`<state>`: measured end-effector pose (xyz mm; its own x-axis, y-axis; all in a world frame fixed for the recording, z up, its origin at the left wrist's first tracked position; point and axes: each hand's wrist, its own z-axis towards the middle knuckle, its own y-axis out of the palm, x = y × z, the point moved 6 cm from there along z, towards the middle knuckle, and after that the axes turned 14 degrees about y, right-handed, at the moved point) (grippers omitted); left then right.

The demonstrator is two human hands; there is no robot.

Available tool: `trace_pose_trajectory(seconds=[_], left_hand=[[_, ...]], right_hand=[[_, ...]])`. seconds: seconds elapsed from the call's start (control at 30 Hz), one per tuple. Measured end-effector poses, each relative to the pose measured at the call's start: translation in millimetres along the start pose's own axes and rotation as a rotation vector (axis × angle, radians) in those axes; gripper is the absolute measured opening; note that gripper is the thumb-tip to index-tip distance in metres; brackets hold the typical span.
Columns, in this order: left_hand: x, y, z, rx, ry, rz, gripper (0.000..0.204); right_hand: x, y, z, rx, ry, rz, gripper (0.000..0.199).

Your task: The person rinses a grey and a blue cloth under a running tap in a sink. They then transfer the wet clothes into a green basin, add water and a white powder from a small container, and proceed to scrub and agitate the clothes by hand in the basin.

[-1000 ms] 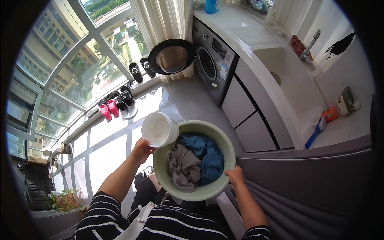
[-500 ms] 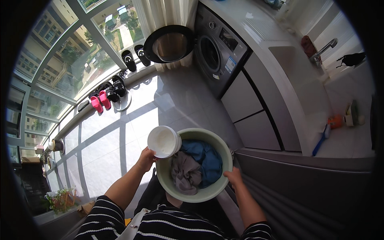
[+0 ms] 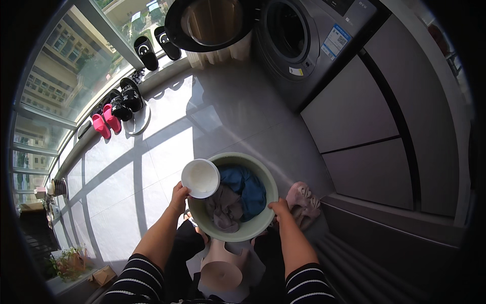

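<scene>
A pale green basin is held in front of me. Inside lie a crumpled blue garment and a grey-brown garment. My left hand is closed on a small white plastic tub, with whitish contents at its bottom. The tub overlaps the basin's left rim; whether these fingers also grip that rim is hidden. On the opposite side my right hand grips the basin's rim, thumb on the edge.
Below the basin stands a beige stool between my legs. Pink shoes lie right of it. Ahead is a grey washing machine with its round door swung open, beside grey cabinets. Black slippers and pink slippers line the window.
My view has tilted down and come nearer the washing machine, which looks larger; the sink has left view. The stool and pink shoes now show. Both hands keep their holds.
</scene>
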<state>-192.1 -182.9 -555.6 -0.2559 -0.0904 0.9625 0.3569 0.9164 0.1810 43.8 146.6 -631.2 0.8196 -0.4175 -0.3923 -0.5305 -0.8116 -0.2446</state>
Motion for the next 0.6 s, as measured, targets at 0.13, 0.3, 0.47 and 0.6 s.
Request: trace_pose_trajectory(seconds=[0.13,0.3,0.47,0.6], left_hand=[[-79.2,-3.4,49.1,0.043,0.005,-0.027,0.030],[-147.6,16.0,95.6,-0.027,0.036,-0.067,0.023],[-181.2,33.3,118.8,-0.028,0.066,-0.066,0.020],[-191.5,48.8,122.0,-0.132,0.141,0.048,0.018]], right_hand=[[-4.8,19.6,70.9,0.085,0.059,0.091,0.049],[18.2,15.1,174.3,0.184,0.080,0.135,0.055],[40.7,1.3,234.7,0.289,0.165,0.173,0.052],[40.2,-9.9,225.2,0.432,0.254,-0.123,0.044]])
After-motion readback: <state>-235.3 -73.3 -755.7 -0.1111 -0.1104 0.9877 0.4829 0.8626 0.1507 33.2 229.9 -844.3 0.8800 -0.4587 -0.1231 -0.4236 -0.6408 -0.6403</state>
